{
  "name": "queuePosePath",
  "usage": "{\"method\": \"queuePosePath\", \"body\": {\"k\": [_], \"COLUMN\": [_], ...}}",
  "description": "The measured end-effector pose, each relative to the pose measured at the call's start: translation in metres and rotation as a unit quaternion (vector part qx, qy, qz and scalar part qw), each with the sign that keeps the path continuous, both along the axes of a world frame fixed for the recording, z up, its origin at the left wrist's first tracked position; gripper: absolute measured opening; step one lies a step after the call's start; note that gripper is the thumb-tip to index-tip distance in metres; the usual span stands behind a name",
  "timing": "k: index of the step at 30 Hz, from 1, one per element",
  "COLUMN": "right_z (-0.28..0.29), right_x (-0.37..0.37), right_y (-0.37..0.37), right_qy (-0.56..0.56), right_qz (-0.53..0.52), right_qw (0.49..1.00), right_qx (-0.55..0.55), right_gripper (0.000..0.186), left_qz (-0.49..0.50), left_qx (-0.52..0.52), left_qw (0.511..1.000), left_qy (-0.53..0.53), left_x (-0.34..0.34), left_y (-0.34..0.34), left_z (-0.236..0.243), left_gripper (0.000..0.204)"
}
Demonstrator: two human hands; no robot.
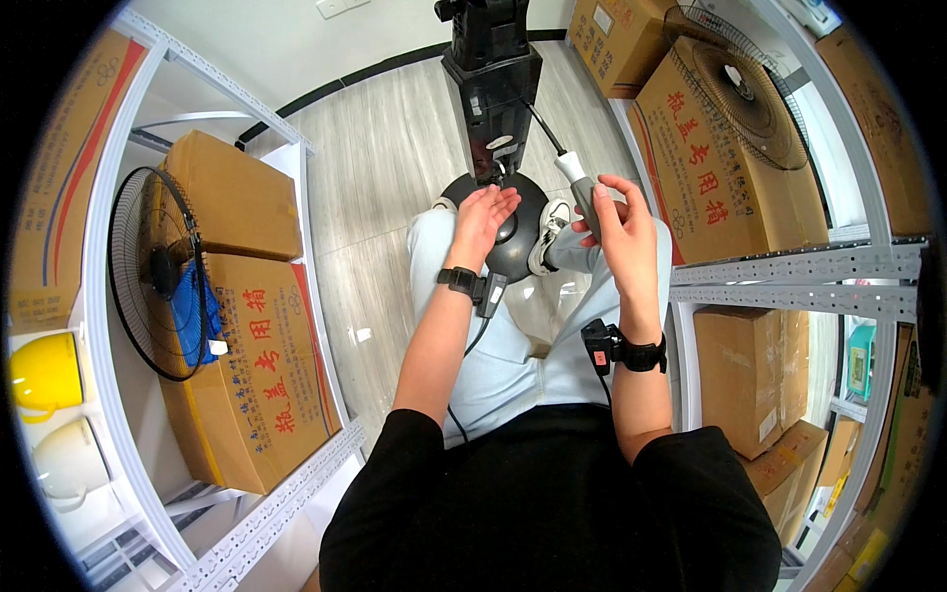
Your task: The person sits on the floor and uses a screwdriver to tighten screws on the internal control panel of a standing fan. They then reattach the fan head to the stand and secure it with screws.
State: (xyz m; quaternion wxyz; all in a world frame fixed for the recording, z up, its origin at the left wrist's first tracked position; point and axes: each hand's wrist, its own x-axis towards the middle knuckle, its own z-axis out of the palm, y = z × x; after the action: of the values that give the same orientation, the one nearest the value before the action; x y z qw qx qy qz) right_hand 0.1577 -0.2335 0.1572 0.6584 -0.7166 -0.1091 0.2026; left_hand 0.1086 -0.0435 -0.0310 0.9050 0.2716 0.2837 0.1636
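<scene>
My right hand [627, 235] is wrapped round the grey and white handle of a screwdriver [571, 166]. Its long dark shaft slants up and left, its tip reaching the side of a black fan stand column [490, 94]. Just under the column's lower end is my left hand [480, 223], palm turned up and fingers stretched out, apparently holding nothing. Small metal parts show at the column's bottom, close to those fingertips. The column leans above a round black base [515, 260] on the floor between my feet. Whether column and base are joined is hidden.
Metal shelving flanks me on both sides. On the left, a black fan guard [161, 271] leans against cardboard boxes [266, 380], near a yellow mug [46, 377]. Another wire fan guard [735, 84] rests on a box [691, 187] at the right. A white wall [286, 49] stands ahead.
</scene>
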Motion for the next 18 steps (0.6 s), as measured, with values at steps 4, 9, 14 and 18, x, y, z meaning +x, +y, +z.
{"method": "queuePosePath", "body": {"k": [4, 9, 14, 18], "right_z": [0.0010, 0.0018, -0.0005, -0.0001], "right_x": [-0.0051, -0.0080, -0.0047, -0.0042], "right_y": [0.0011, 0.0020, 0.0026, 0.0018], "right_qy": [-0.079, -0.136, -0.042, -0.042], "right_qz": [0.001, 0.003, -0.011, -0.002], "right_qw": [0.996, 0.988, 0.999, 0.999], "right_qx": [-0.034, -0.070, -0.027, -0.030], "right_gripper": [0.041, 0.044, 0.040, 0.037], "left_qz": [-0.004, -0.002, 0.011, 0.009], "left_qx": [0.007, 0.005, -0.010, -0.007], "left_qw": [1.000, 1.000, 0.999, 0.999], "left_qy": [-0.013, -0.014, -0.037, -0.048], "left_x": [0.0003, 0.0001, -0.0003, -0.0011], "left_y": [0.0002, 0.0003, 0.0021, 0.0023], "left_z": [-0.0013, 0.0006, 0.0028, 0.0023], "left_gripper": [0.021, 0.024, 0.027, 0.029]}}
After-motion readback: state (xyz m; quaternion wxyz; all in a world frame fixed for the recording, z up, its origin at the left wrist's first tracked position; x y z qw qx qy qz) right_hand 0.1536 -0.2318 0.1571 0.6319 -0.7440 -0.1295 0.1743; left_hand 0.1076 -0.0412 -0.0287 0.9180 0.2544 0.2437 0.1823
